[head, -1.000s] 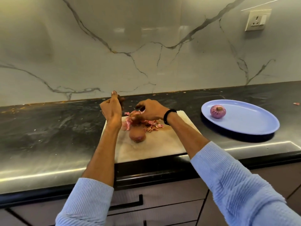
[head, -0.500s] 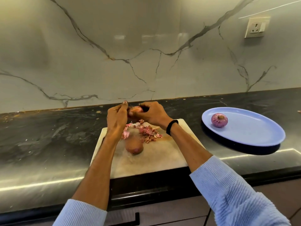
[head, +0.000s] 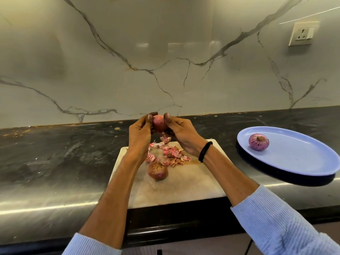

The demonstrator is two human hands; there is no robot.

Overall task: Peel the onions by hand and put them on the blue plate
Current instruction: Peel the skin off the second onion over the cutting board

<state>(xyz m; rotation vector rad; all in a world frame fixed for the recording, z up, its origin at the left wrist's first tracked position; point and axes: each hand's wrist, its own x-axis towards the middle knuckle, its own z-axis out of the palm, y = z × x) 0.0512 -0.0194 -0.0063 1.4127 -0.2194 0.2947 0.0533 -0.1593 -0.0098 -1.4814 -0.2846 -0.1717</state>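
Centre of the frame, raised above the far edge of the cutting board (head: 184, 190): a reddish onion (head: 159, 123), gripped from both sides. To its left, the left hand (head: 139, 133), fingers curled round the onion's left flank, thumb tip up against the top. To its right, the right hand (head: 182, 133), likewise curled close, thumb pressed at the onion's upper right, remaining fingers tucked beneath and mostly hidden. Both hands narrow, closed on the same onion, with only a strip of its skin visible between the thumbs. A black band (head: 205, 151) around the right wrist; pale blue sleeves (head: 276, 223) pushed back on both forearms at the bottom of the frame.

Below the hands, on the board: a scatter of pink and brown peels (head: 171, 153), and just below them a second onion (head: 157, 170), unpeeled, in dry brown-red skin, touched by neither hand. Well to the right, on the dark countertop (head: 55, 153), the blue plate (head: 294, 162), with one peeled purple onion (head: 258, 141) lying on its left part. Upper right, on the marbled wall, a white socket (head: 303, 34).
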